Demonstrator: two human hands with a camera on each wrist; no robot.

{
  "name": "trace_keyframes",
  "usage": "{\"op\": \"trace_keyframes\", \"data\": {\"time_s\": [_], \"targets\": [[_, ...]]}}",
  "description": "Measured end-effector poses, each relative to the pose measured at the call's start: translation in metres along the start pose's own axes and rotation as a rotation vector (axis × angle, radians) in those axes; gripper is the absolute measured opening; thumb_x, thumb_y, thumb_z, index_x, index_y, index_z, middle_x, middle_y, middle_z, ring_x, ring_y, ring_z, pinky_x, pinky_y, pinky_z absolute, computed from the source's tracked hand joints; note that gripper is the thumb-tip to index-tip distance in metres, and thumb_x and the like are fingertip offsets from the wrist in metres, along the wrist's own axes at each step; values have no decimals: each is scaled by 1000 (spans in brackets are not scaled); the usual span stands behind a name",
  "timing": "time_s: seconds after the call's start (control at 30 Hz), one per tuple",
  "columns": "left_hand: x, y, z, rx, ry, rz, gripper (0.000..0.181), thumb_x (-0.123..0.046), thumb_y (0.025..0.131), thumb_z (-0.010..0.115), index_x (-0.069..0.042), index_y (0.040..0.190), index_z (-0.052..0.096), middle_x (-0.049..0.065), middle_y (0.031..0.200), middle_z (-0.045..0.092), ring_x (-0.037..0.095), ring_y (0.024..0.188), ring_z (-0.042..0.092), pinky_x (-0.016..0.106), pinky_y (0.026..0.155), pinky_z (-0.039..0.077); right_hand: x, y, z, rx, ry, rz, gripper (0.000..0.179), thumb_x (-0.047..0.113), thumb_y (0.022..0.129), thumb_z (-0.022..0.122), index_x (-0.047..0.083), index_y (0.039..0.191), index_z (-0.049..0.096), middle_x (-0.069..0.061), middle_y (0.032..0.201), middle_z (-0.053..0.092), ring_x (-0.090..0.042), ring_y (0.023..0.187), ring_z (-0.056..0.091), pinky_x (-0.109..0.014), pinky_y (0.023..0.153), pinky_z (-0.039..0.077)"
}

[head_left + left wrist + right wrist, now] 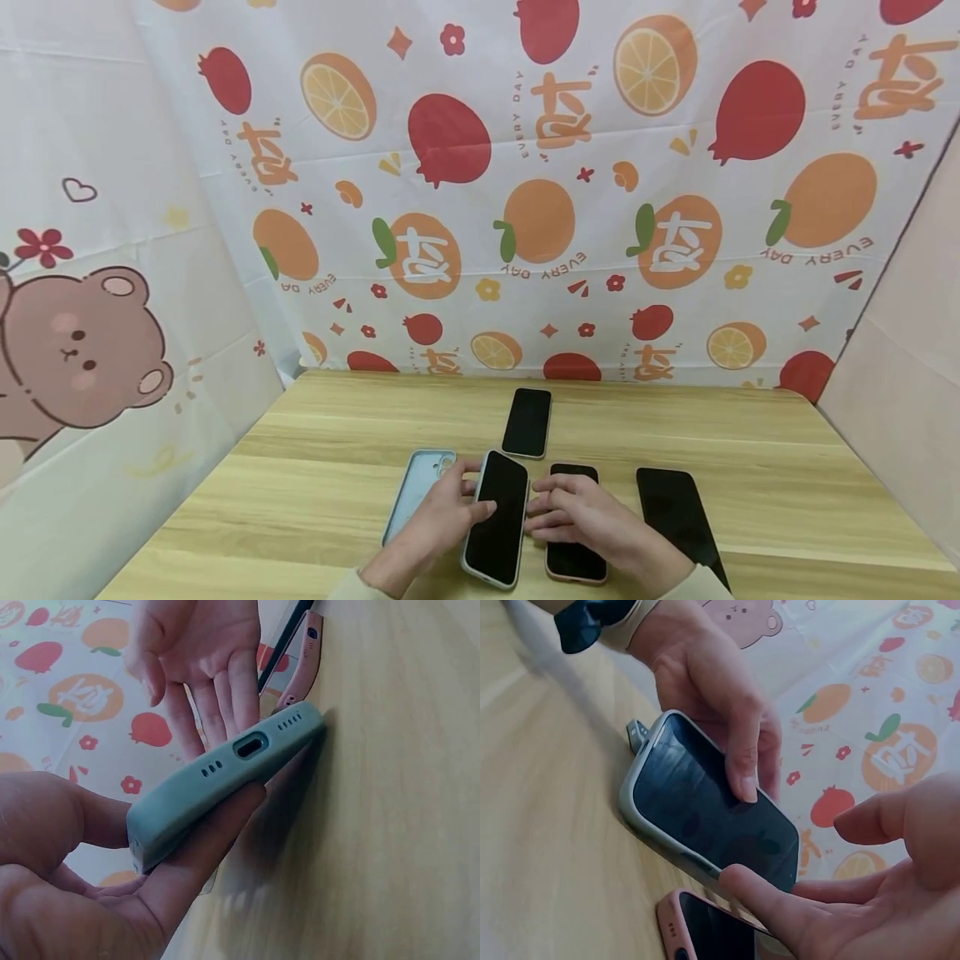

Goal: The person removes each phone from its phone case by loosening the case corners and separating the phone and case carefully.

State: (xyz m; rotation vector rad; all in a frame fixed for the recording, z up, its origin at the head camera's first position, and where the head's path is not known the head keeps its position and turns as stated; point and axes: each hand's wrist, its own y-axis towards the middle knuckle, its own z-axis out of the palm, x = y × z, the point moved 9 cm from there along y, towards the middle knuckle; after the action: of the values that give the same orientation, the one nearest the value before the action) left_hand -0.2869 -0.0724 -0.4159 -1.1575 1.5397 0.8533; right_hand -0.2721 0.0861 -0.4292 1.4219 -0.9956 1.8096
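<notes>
My left hand (444, 510) grips a phone in a pale blue-green case (497, 537), thumb on the dark screen and fingers under its back. The left wrist view shows the case's bottom end with its port opening (250, 746), one side tilted up off the table. Just right of that phone is my right hand (581, 515), fingers loosely extended and thumb apart; in the right wrist view a fingertip (735, 877) meets the case's edge. Beneath the right hand lies a phone in a pink case (576, 562), partly covered by it.
An open light blue phone case (412, 493) lies left of the left hand. Farther back sits a black-screened phone (527, 422), and a larger dark phone or slab (675, 504) is at the right. The wooden table (300, 467) meets fruit-printed cloth (480, 317) behind.
</notes>
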Motion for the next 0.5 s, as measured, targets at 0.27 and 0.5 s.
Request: {"op": "trace_keyframes", "data": {"time_s": [0.27, 0.5], "targets": [[1, 0, 5, 46, -147, -65, 60, 0, 90, 66, 4, 141, 35, 23, 120, 63, 24, 87, 70, 42, 69, 62, 6, 4, -10, -71, -86, -34, 56, 15, 102, 45, -16, 144, 28, -21, 119, 61, -20, 95, 69, -38, 82, 61], [-4, -5, 13, 131, -240, -125, 61, -4, 92, 66, 1, 143, 35, 17, 120, 65, 24, 89, 71, 42, 71, 61, 6, 5, -16, -42, 17, -46, 54, 24, 106, 41, -13, 143, 31, -18, 114, 60, -20, 93, 67, -40, 80, 61]]}}
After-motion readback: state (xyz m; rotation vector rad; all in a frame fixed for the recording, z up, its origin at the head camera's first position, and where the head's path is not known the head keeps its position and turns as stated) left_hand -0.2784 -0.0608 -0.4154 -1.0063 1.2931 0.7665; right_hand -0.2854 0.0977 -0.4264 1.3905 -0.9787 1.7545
